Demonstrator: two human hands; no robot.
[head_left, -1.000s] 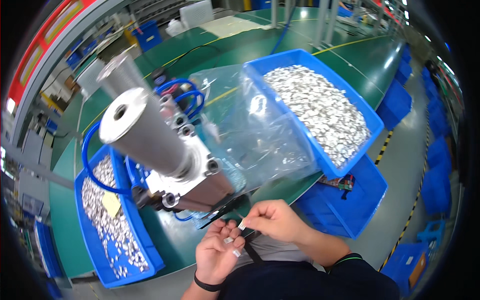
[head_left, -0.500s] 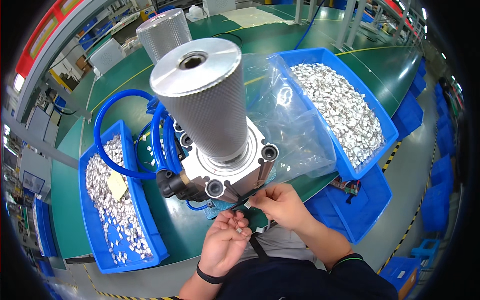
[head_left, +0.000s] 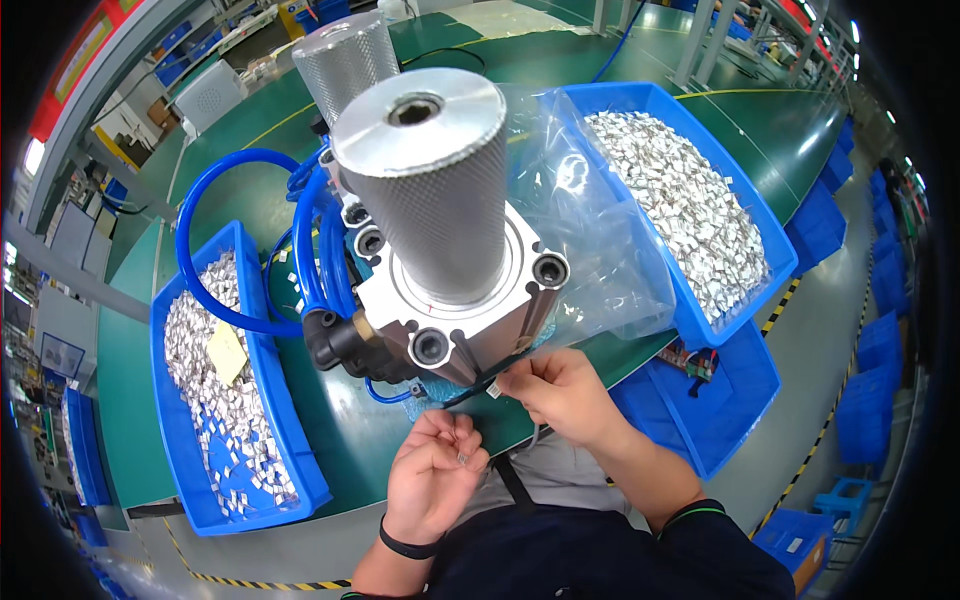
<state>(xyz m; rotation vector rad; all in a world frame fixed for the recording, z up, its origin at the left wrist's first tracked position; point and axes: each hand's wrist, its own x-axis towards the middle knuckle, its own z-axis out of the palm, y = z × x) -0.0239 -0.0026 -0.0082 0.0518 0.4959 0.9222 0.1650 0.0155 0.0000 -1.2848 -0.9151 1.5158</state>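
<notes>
My right hand pinches a small white square piece between thumb and fingertips, beside a thin black strip at the machine's front edge. Lower and to the left, my left hand is closed, its fingers curled around a tiny greyish piece too small to name. Just beyond both hands stands a machine with a metal block body and a thick knurled metal cylinder on top. Most of what lies inside the left fingers is hidden.
A blue bin of small white pieces stands on the left, with a yellow note inside. A fuller blue bin is at the right, beside a clear plastic bag. Blue hoses loop left of the machine; a second knurled cylinder stands behind.
My left hand has drawn slightly left, away from my right hand, which keeps its pinch near the black strip. A white piece seen below the hands earlier no longer shows. The view has shifted slightly.
</notes>
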